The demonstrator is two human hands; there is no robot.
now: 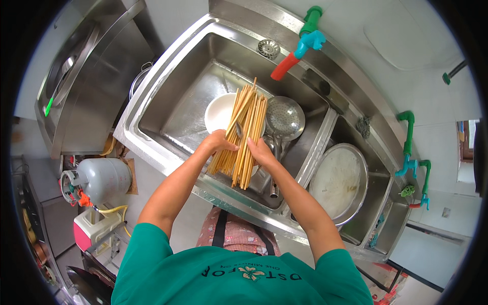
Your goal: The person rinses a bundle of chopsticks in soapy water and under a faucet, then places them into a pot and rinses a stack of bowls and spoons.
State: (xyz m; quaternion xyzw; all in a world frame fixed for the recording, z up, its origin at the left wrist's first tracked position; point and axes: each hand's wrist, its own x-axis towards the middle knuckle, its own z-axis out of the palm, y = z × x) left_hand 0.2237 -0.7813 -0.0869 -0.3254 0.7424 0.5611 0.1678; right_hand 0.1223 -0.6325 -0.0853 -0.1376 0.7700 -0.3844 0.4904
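My left hand point(218, 141) and my right hand point(262, 151) grip a large bunch of wooden chopsticks point(248, 118) from both sides, above the left basin of a stainless steel sink point(187, 110). A dark metal utensil end, perhaps a spoon, shows among the sticks point(239, 129). Beneath the bunch lies a white bowl point(217, 110), partly covered by it. Just right of the chopsticks rests a perforated metal skimmer ladle point(286, 118), its handle pointing toward me. More metalware under my right hand is mostly hidden.
A blue tap with a red hose point(286, 66) overhangs the sink's back edge, near a drain strainer point(268, 48). The adjoining basin holds a large metal basin point(339, 183) of cloudy liquid; a steel scourer point(363, 127) lies behind it. A gas cylinder point(106, 179) stands at left.
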